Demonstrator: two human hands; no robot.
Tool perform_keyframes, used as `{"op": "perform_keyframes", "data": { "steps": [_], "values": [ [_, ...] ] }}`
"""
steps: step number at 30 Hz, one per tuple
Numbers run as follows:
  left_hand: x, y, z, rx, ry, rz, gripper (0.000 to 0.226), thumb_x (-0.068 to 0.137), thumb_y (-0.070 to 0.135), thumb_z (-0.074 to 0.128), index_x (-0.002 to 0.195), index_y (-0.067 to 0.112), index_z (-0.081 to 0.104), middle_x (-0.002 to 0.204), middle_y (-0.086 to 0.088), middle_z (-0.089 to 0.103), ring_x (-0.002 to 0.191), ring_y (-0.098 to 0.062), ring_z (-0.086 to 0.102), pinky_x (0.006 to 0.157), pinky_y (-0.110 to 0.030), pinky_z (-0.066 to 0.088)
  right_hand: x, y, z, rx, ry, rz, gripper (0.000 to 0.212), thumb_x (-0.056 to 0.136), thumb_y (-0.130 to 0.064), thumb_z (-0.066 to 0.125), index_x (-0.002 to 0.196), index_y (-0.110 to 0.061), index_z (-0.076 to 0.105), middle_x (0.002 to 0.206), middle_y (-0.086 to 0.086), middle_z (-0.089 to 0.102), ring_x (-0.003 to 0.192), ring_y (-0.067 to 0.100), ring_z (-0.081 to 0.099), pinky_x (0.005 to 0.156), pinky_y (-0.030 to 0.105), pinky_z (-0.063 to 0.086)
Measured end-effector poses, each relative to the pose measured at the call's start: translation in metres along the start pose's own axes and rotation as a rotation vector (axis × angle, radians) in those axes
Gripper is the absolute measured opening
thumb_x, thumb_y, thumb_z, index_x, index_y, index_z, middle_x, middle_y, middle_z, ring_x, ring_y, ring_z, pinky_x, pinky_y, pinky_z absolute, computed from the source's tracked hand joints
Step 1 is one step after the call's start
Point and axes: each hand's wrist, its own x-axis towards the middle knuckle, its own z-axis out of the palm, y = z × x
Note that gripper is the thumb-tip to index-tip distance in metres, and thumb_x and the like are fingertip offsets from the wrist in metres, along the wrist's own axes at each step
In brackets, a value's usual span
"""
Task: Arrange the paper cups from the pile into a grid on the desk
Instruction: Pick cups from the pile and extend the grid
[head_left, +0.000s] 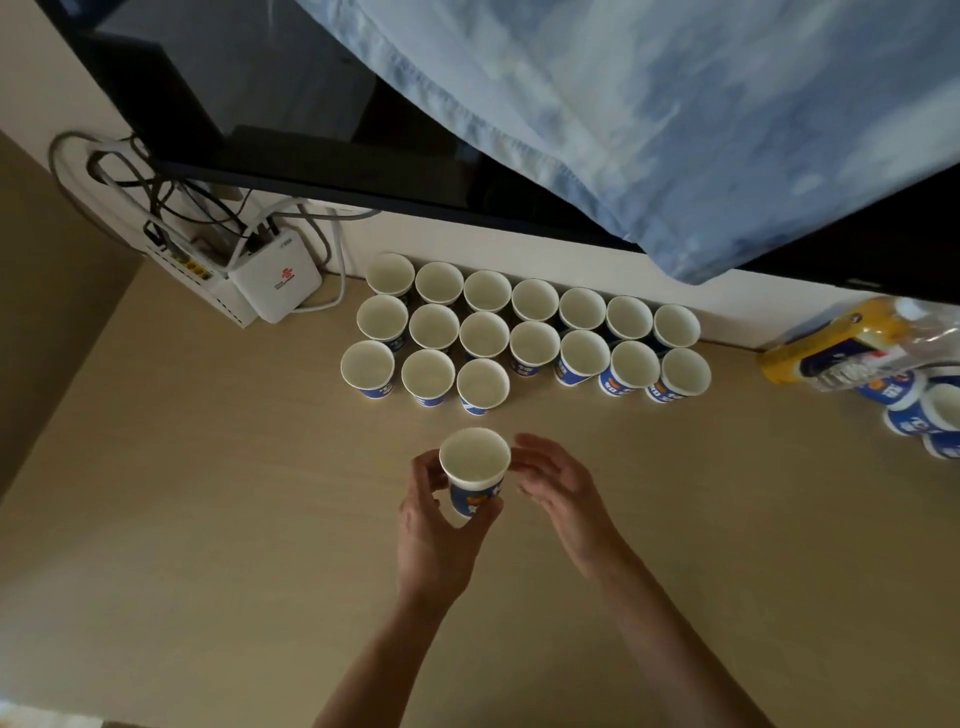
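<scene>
Seventeen paper cups (534, 343) already stand upright, mouths up, along the back edge of the desk (208, 493), close to the wall. The back row has seven, the middle row seven, and the front row only three, at its left end. Rims sit just beside one another or touching. Every cup that shows its inside is empty, plain white down to the bottom.

Your left hand (441, 525) grips one more cup (472, 478), fingers and thumb curled round its lower wall. It is tilted slightly toward you, over the middle of the desk, on your side of the front row's third cup. It too is empty. Your right hand (561, 493) is beside it with the fingers loosely spread and holding nothing. Its fingertips are very near the rim, though you cannot tell from here whether they touch.

Each cup has a white rolled rim and a blue outer wall with white lettering and a small orange mark.

At the right edge of the desk lies the pile (914, 410), with several cups on their sides partly under a clear and yellow plastic wrapper (831, 353). A white router (275, 280) with cables sits at the back left corner.
</scene>
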Motion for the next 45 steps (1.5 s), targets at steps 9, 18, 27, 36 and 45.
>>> {"op": "perform_keyframes", "data": {
  "steps": [9, 18, 27, 36, 45],
  "values": [
    [0.006, 0.005, 0.027, 0.111, -0.185, 0.188, 0.077, 0.067, 0.021, 0.091, 0.132, 0.020, 0.049, 0.123, 0.009, 0.062, 0.113, -0.008, 0.059, 0.090, -0.021, 0.050, -0.009, -0.013, -0.004, -0.096, 0.076, -0.085, 0.067, 0.055, -0.030, 0.086, 0.119, -0.024, 0.064, 0.112, -0.004, 0.074, 0.109, 0.014, 0.069, 0.084, 0.028, 0.056],
    [-0.016, -0.013, 0.009, 0.145, -0.170, 0.022, 0.073, 0.073, 0.027, 0.088, 0.134, 0.026, 0.047, 0.127, 0.016, 0.056, 0.112, 0.005, 0.051, 0.090, -0.020, 0.043, 0.043, 0.005, -0.009, -0.181, 0.417, -0.143, 0.055, 0.068, -0.010, 0.086, 0.115, -0.021, 0.061, 0.106, -0.004, 0.069, 0.096, 0.014, 0.068, 0.076, 0.026, 0.057],
    [-0.026, -0.026, -0.006, 0.127, -0.111, -0.014, 0.066, 0.075, 0.023, 0.086, 0.131, 0.026, 0.051, 0.124, 0.017, 0.058, 0.114, -0.001, 0.056, 0.093, -0.032, 0.050, 0.089, 0.028, -0.001, -0.268, 0.510, -0.163, 0.059, 0.065, -0.013, 0.085, 0.117, -0.024, 0.060, 0.105, -0.006, 0.070, 0.097, 0.013, 0.068, 0.085, 0.039, 0.060],
    [-0.024, -0.032, -0.014, 0.104, -0.114, -0.026, 0.064, 0.077, 0.022, 0.085, 0.130, 0.028, 0.049, 0.124, 0.017, 0.058, 0.114, -0.001, 0.056, 0.092, -0.035, 0.051, 0.096, 0.030, 0.004, -0.271, 0.494, -0.181, 0.057, 0.069, -0.009, 0.082, 0.120, -0.019, 0.060, 0.109, -0.002, 0.070, 0.101, 0.014, 0.068, 0.081, 0.030, 0.058],
    [-0.029, -0.040, -0.019, 0.100, -0.112, -0.054, 0.065, 0.078, 0.022, 0.084, 0.132, 0.026, 0.050, 0.125, 0.017, 0.058, 0.116, -0.004, 0.056, 0.094, -0.037, 0.051, 0.103, 0.028, 0.004, -0.267, 0.489, -0.151, 0.062, 0.066, -0.016, 0.082, 0.123, -0.017, 0.058, 0.114, 0.003, 0.069, 0.105, 0.021, 0.068, 0.080, 0.030, 0.058]
  ]
}}
